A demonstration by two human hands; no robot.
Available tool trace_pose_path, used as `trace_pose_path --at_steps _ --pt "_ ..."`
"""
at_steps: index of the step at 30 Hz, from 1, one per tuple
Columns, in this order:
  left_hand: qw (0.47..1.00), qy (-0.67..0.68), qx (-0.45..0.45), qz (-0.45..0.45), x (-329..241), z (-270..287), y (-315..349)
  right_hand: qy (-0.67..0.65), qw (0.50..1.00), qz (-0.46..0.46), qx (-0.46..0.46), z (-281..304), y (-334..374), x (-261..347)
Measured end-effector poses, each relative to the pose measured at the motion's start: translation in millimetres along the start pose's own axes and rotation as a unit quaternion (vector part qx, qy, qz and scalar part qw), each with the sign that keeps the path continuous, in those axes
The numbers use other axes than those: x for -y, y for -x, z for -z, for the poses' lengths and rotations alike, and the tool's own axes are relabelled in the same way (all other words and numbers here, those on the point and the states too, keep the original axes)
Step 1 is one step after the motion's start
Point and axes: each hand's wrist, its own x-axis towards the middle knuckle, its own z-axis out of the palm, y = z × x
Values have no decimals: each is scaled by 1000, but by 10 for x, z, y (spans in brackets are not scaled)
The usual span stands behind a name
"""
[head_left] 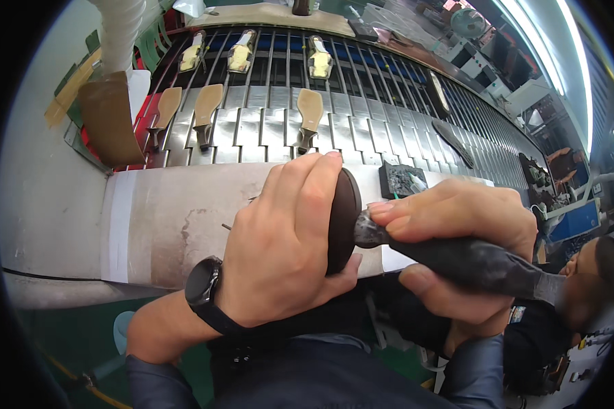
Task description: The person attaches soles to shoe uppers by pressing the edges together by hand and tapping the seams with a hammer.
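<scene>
My left hand (pixel 286 232) is wrapped round a dark brown shoe sole (pixel 344 218), its curved side turned to the right. Fingers and palm cover most of it, and what lies behind is hidden. A hand tool (pixel 464 262) with a black, wrapped-looking handle is gripped in my right hand (pixel 464 232). Its rounded grey tip (pixel 372 230) points left at the sole; whether they touch I cannot tell. Both hands are over the near edge of a pale, stained padded bench (pixel 177 225).
Beyond the bench runs a slatted metal conveyor (pixel 252 116). Several shoes lie on it, among them one with a tan sole (pixel 310 109) and one with yellow padding (pixel 319 61). A black block (pixel 399 178) sits at the bench's far edge. Another person (pixel 546 334) is close on the right.
</scene>
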Motion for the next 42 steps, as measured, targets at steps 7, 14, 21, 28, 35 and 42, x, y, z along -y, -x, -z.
trace_pose_path --at_steps 7,14,21,28,35,42 --pt "998 0 -26 -58 -166 25 184 -36 989 -116 86 192 230 271" --pt "995 -10 -44 -86 -296 -48 258 24 994 -85 60 115 379 497" --pt "991 3 -25 -133 -409 -69 453 -198 956 -86 -200 118 667 571" --pt "981 -61 -54 -176 -506 -54 730 39 970 -83 224 342 383 820" --pt "978 -85 -86 -168 -586 -62 996 -132 967 -114 183 -18 702 586" --pt "978 -66 -96 -172 -641 -131 1305 -25 978 -100 180 -122 814 773"
